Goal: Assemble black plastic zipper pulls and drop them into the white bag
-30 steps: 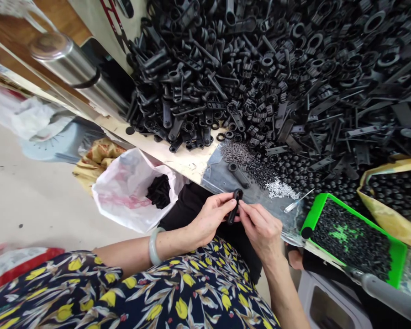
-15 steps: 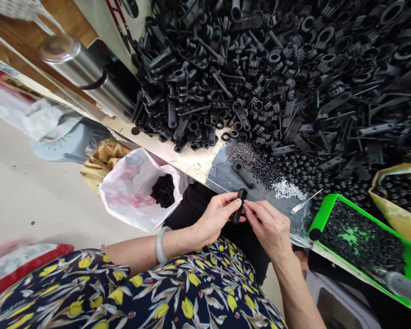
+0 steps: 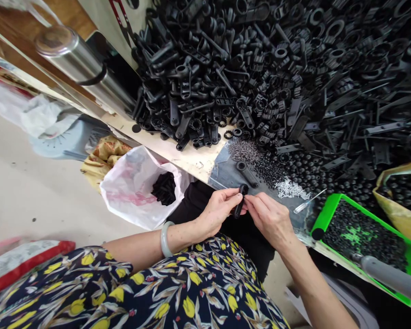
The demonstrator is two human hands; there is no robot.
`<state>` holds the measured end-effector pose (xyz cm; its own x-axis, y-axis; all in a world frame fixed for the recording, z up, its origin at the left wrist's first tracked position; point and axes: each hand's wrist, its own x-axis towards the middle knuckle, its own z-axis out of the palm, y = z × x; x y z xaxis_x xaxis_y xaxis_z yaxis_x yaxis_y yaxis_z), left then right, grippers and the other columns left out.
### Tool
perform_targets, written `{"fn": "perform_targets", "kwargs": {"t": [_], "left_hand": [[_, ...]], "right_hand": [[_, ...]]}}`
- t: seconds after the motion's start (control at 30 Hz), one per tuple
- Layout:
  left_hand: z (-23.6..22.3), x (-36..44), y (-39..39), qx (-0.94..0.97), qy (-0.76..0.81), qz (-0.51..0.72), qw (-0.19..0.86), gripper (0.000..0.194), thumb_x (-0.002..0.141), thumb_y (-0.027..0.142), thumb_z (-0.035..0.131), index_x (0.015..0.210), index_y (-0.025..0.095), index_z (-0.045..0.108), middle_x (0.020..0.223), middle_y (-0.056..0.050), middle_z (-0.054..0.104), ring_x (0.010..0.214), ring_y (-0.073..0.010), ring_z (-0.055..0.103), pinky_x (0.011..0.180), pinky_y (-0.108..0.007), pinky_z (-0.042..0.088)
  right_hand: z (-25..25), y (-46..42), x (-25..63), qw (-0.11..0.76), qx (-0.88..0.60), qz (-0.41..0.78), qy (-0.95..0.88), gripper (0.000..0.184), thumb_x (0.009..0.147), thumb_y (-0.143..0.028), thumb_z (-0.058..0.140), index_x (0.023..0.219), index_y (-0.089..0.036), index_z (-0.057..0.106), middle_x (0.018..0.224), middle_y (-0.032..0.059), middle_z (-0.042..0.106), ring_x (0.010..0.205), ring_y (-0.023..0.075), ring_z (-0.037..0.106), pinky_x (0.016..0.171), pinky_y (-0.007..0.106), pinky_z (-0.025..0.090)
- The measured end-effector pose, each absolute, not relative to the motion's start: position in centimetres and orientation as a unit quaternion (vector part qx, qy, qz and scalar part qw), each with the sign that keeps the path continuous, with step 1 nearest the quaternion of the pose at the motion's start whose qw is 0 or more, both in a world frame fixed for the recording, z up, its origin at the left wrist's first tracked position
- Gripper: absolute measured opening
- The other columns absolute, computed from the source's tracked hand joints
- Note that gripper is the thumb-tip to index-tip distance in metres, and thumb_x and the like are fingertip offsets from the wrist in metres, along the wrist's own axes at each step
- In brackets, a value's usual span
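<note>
In my left hand (image 3: 219,211) I hold a black plastic handle-shaped part (image 3: 240,205), its rounded end pointing up toward the table edge. The fingers of my right hand (image 3: 269,217) are pinched against the side of this part; whatever sits between those fingertips is too small to make out. Just beyond my hands, a similar black plastic part (image 3: 247,174) with a round ring end lies on the grey sheet (image 3: 222,164). Small heaps of brownish screws (image 3: 243,152) and silvery pins (image 3: 290,188) are close by.
A large heap of black plastic parts (image 3: 205,87) covers the table. At right are a small screwdriver (image 3: 310,201), a green tray (image 3: 324,219) of tiny black pieces and a yellow bag (image 3: 387,192). A white bag (image 3: 123,183) hangs left, near a steel flask (image 3: 71,57).
The view has shifted slightly. My right forearm has swung out to the right, while both hands stay at the black part, which sits a little more tilted.
</note>
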<state>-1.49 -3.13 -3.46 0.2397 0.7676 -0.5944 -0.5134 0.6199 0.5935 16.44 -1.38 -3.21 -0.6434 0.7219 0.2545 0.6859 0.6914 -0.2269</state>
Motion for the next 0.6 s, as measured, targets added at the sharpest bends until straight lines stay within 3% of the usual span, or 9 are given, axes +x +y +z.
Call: {"fn": "perform_targets", "kwargs": {"t": [0.23, 0.6], "left_hand": [[-3.34, -1.77, -2.90, 0.124, 0.443, 0.402, 0.792, 0.038, 0.077, 0.046, 0.087, 0.093, 0.012, 0.078, 0.088, -0.006, 0.074, 0.077, -0.0141, 0.068, 0.082, -0.028, 0.054], [-3.67, -1.87, -2.94, 0.115, 0.424, 0.410, 0.800, 0.035, 0.079, 0.043, 0.085, 0.095, 0.012, 0.078, 0.088, -0.005, 0.071, 0.078, -0.0128, 0.064, 0.081, -0.027, 0.051]], "right_hand": [[-2.82, -1.05, 16.74, 0.130, -0.368, 0.054, -0.919, 0.011, 0.105, -0.013, 0.056, 0.106, -0.015, 0.067, 0.079, 0.0016, 0.060, 0.072, 0.0147, 0.060, 0.066, 0.028, 0.043], [-2.68, -1.34, 16.33, 0.132, -0.365, 0.032, -0.921, 0.014, 0.105, -0.014, 0.056, 0.113, -0.011, 0.067, 0.081, 0.0041, 0.065, 0.073, 0.0148, 0.064, 0.067, 0.028, 0.045]]}}
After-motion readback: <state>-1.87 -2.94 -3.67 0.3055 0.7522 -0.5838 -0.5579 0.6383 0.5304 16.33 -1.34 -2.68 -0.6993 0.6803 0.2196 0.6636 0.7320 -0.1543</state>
